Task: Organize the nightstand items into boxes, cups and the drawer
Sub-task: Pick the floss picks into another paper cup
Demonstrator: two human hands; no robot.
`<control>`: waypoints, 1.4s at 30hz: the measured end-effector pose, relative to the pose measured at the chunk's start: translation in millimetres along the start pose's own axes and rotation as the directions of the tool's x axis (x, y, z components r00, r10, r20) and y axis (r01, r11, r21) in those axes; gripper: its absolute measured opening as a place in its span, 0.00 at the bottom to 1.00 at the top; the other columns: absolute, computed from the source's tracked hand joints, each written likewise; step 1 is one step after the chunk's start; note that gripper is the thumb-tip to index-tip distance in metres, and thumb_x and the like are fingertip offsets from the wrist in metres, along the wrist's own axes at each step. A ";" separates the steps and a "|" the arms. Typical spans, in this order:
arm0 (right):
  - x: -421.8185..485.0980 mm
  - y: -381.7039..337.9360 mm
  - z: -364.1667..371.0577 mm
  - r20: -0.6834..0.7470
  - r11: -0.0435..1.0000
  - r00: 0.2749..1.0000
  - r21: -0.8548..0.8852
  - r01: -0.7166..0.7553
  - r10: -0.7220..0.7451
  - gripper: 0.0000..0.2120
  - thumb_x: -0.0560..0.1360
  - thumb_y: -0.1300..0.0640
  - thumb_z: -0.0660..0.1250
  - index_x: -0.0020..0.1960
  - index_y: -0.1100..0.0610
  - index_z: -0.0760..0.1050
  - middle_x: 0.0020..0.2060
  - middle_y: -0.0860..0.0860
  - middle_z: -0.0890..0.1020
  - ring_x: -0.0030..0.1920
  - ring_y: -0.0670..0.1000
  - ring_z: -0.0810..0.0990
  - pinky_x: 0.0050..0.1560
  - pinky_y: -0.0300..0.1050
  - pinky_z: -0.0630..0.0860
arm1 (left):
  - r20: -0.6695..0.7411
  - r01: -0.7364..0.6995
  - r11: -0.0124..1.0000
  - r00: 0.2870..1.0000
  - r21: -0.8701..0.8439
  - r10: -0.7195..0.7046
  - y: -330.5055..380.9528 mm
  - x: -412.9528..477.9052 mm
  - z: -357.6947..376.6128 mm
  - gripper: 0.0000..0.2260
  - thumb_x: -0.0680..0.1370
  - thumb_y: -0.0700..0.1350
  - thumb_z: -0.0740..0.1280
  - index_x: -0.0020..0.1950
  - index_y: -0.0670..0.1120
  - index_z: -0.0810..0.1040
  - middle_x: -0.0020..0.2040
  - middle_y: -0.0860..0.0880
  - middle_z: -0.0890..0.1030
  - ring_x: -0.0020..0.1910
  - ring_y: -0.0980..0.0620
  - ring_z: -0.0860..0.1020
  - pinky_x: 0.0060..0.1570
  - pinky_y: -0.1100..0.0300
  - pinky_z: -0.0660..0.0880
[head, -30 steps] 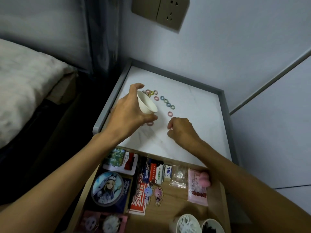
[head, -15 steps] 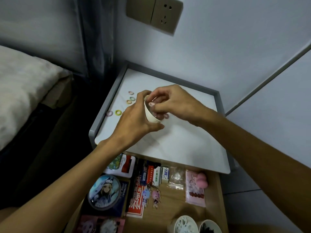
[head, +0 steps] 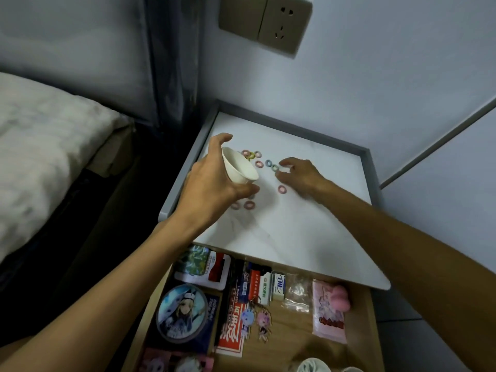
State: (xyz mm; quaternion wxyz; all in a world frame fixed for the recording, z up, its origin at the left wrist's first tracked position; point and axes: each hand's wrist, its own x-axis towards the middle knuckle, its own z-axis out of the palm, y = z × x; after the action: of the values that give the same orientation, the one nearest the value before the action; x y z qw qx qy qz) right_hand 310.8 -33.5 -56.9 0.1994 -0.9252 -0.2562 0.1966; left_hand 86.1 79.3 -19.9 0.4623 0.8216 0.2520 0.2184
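over the nightstand (head: 308, 237), left hand (head: 212, 183) grip clamped on white cup (head: 239, 167), right hand (head: 300, 174) fingers apart over hair ties (head: 271, 165)

A brass-coloured wall socket (head: 265, 21) sat on the pale wall (head: 375, 76) above. To the left lay a bed (head: 40, 146) with a light cover, a dark curtain (head: 171, 63) hanging beside it.

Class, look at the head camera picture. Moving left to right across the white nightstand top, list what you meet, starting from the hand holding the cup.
left hand → white cup → pink hair ring → blue hair ring → right hand
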 end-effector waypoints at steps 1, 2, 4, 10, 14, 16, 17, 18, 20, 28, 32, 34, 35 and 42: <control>6.4 1.5 8.9 -0.038 1.000 0.999 0.015 0.007 -0.006 0.22 0.75 0.47 0.70 0.67 0.49 0.74 0.65 0.55 0.74 0.60 0.55 0.77 0.57 0.42 0.73 | 0.003 0.003 1.000 1.000 -0.002 -0.003 -0.1 0.7 -1.1 0.44 0.66 0.48 0.81 0.75 0.53 0.60 0.67 0.47 0.74 0.63 0.46 0.74 0.63 0.48 0.75; 10.4 0.3 15.5 -0.077 0.999 0.997 0.039 0.023 -0.020 0.21 0.75 0.48 0.72 0.66 0.49 0.74 0.64 0.56 0.74 0.58 0.56 0.78 0.53 0.40 0.75 | 0.004 0.003 1.000 1.000 -0.003 -0.003 0.0 1.1 -1.2 0.44 0.66 0.48 0.81 0.76 0.53 0.60 0.67 0.47 0.74 0.63 0.45 0.74 0.63 0.47 0.75; 14.8 -8.4 25.1 -0.127 0.997 0.991 0.053 0.058 -0.051 0.17 0.74 0.53 0.73 0.62 0.49 0.77 0.60 0.55 0.74 0.50 0.54 0.79 0.38 0.33 0.75 | 0.005 0.004 1.000 1.000 0.000 -0.004 -0.9 2.2 -1.3 0.45 0.66 0.48 0.81 0.76 0.52 0.60 0.67 0.46 0.74 0.63 0.44 0.74 0.63 0.46 0.75; 15.2 -20.4 38.4 -0.228 0.985 0.958 -0.027 0.171 -0.173 0.05 0.76 0.63 0.70 0.51 0.58 0.82 0.50 0.55 0.83 0.48 0.51 0.78 0.45 0.37 0.67 | 0.015 -0.013 1.000 1.000 0.027 0.013 -2.4 2.5 -0.5 0.44 0.66 0.49 0.81 0.76 0.52 0.60 0.66 0.47 0.75 0.61 0.47 0.74 0.60 0.52 0.75; 3.3 -25.5 34.2 -0.147 0.978 0.967 -0.023 0.206 -0.207 0.04 0.75 0.64 0.71 0.49 0.61 0.83 0.47 0.56 0.84 0.44 0.49 0.77 0.40 0.32 0.67 | 0.035 -0.014 1.000 0.999 0.026 0.013 -4.8 2.1 1.5 0.44 0.67 0.49 0.81 0.75 0.53 0.59 0.65 0.48 0.75 0.58 0.50 0.74 0.53 0.61 0.74; -6.4 -27.3 29.0 -0.115 0.976 0.969 -0.005 0.218 -0.217 0.04 0.75 0.63 0.71 0.49 0.60 0.83 0.45 0.55 0.83 0.41 0.49 0.77 0.37 0.31 0.69 | 0.046 -0.013 0.999 0.999 0.041 0.012 -4.8 0.6 3.3 0.44 0.66 0.48 0.81 0.75 0.53 0.59 0.63 0.50 0.75 0.55 0.52 0.74 0.44 0.72 0.71; -11.4 -28.6 24.1 -0.117 0.973 0.968 0.027 0.228 -0.223 0.04 0.75 0.63 0.71 0.49 0.60 0.83 0.43 0.54 0.82 0.38 0.48 0.78 0.34 0.30 0.70 | 0.046 -0.015 0.999 0.999 0.046 0.013 -4.9 0.2 3.9 0.44 0.66 0.49 0.81 0.75 0.53 0.60 0.62 0.50 0.75 0.53 0.52 0.74 0.41 0.74 0.71; -17.0 -31.6 18.0 -0.127 0.969 0.965 0.061 0.239 -0.230 0.04 0.75 0.63 0.71 0.49 0.59 0.83 0.42 0.52 0.82 0.36 0.46 0.78 0.31 0.29 0.71 | 0.042 -0.018 0.999 0.999 0.052 0.016 -5.1 0.1 4.4 0.44 0.66 0.49 0.82 0.75 0.53 0.60 0.63 0.50 0.76 0.53 0.52 0.74 0.41 0.73 0.71; -30.7 -41.6 2.2 -0.156 0.955 0.952 0.100 0.280 -0.263 0.03 0.76 0.62 0.71 0.48 0.56 0.82 0.41 0.49 0.83 0.35 0.41 0.79 0.33 0.33 0.76 | 0.032 -0.015 0.998 0.999 0.062 0.013 -5.6 -0.6 4.7 0.44 0.65 0.50 0.82 0.74 0.53 0.60 0.64 0.49 0.77 0.56 0.49 0.75 0.52 0.59 0.76; -89.7 -97.0 -40.1 0.276 0.824 0.784 0.056 0.564 -0.555 0.08 0.74 0.64 0.71 0.51 0.54 0.83 0.40 0.42 0.82 0.40 0.39 0.81 0.36 0.32 0.75 | 0.070 -0.025 1.000 0.997 -0.006 0.025 -2.0 -5.0 12.2 0.44 0.65 0.49 0.82 0.74 0.52 0.60 0.61 0.50 0.80 0.56 0.48 0.79 0.57 0.47 0.78; -88.2 -99.9 -47.9 0.303 0.810 0.753 0.166 0.562 -0.585 0.11 0.76 0.64 0.69 0.56 0.53 0.83 0.47 0.49 0.85 0.47 0.48 0.84 0.44 0.42 0.81 | 0.067 -0.040 0.999 0.997 -0.025 0.042 -3.2 -6.0 11.1 0.43 0.65 0.49 0.82 0.74 0.53 0.61 0.60 0.50 0.80 0.55 0.49 0.79 0.55 0.47 0.78; -76.6 -94.9 -51.6 0.176 0.816 0.814 0.310 0.488 -0.554 0.10 0.78 0.66 0.67 0.54 0.56 0.83 0.48 0.55 0.85 0.49 0.52 0.84 0.51 0.46 0.81 | 0.044 -0.022 1.000 0.999 -0.012 0.023 -5.0 -5.0 6.4 0.43 0.65 0.50 0.82 0.74 0.54 0.61 0.61 0.49 0.78 0.56 0.47 0.78 0.55 0.47 0.78; -67.9 -90.1 -50.9 0.108 0.832 0.854 0.317 0.456 -0.509 0.09 0.78 0.66 0.66 0.53 0.58 0.82 0.47 0.55 0.85 0.48 0.51 0.84 0.50 0.45 0.81 | 0.036 -0.014 1.000 0.999 -0.008 0.014 -5.3 -4.3 3.5 0.44 0.65 0.50 0.82 0.74 0.54 0.61 0.63 0.48 0.77 0.57 0.47 0.76 0.57 0.48 0.77; 15.1 -46.5 -12.4 0.039 0.986 0.989 -0.083 0.146 -0.144 0.16 0.78 0.50 0.67 0.64 0.54 0.77 0.57 0.53 0.80 0.54 0.52 0.78 0.51 0.41 0.70 | -0.029 0.008 0.998 1.000 -0.055 -0.010 -11.6 7.4 -22.4 0.43 0.65 0.50 0.82 0.74 0.53 0.62 0.62 0.50 0.75 0.57 0.49 0.76 0.54 0.58 0.75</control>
State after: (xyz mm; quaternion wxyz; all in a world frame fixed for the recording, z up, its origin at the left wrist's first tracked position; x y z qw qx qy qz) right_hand 310.2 8.3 -28.5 0.1690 -0.9084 -0.3344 0.1855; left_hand 76.2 103.6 -18.4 0.4819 0.8042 0.2564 0.2352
